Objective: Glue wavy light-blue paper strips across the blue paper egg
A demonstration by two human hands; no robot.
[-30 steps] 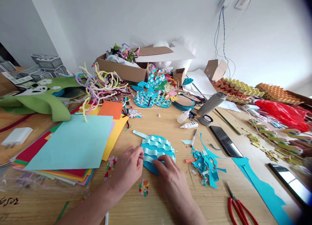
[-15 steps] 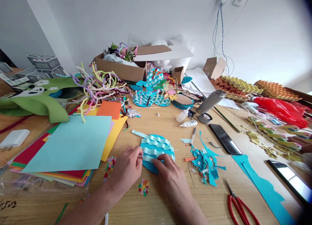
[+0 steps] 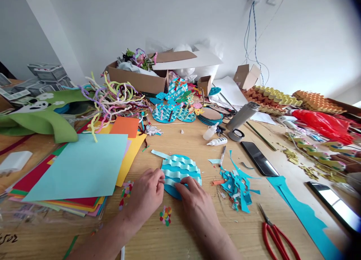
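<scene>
A round blue disc lies on the table in front of me, crossed by rows of wavy pale-blue paper strips. One loose pale strip end sticks out at its upper left. At the disc's left edge, my left hand is closed, its fingers pinched at the end of the lowest wavy strip. My right hand is also closed, thumb and fingertips pressed together on that strip near the disc's lower middle. Small coloured paper dots lie just below, between my hands.
Left is a stack of coloured paper. Right are blue scraps, red-handled scissors, a black phone and glue bottles. Behind stand a cardboard box and a grey flask.
The view has shifted very slightly. Both hands stay in nearly the same place on the disc, with the same strip between them.
</scene>
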